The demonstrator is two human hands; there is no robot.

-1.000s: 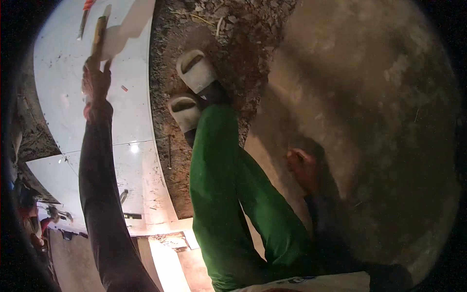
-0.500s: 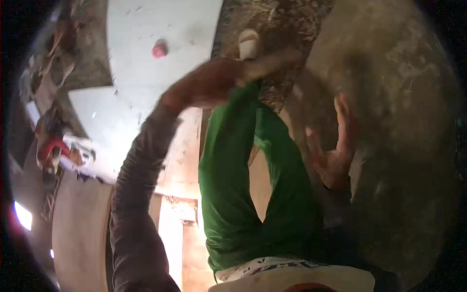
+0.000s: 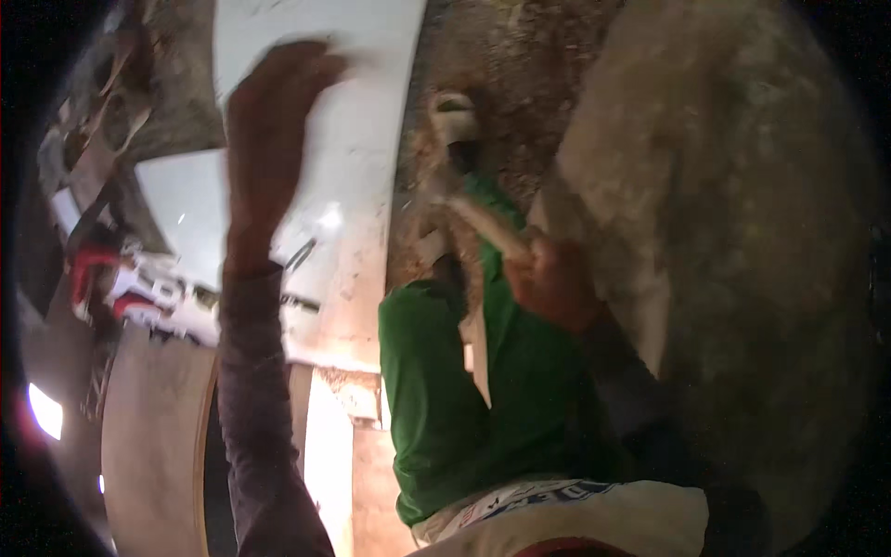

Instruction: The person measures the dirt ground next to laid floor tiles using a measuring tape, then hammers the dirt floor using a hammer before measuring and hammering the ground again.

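Out over the glossy white tiles (image 3: 353, 139) on the left, my left hand (image 3: 278, 107) is raised, its fingers smeared by motion. My right hand (image 3: 548, 278) grips the pale handle (image 3: 492, 223) of a tool, slanting up and left above my green-trousered legs (image 3: 427, 390). The tool's head is too blurred to make out. Pale slippers (image 3: 455, 116) are on my feet, over rough dirt. A dark slim tool (image 3: 300, 253) lies on the tiles below my left hand.
Dirt and rubble (image 3: 520, 65) run beside the tile edge. A mottled concrete surface (image 3: 742, 204) fills the right. At the left are cluttered red and white shapes (image 3: 121, 283) that are blurred, a pale board (image 3: 153, 436) and a bright opening (image 3: 45, 408).
The pale-handled tool was in my left hand and is now in my right. My left hand swept across to my legs, then back up over the tiles. My legs have shifted.
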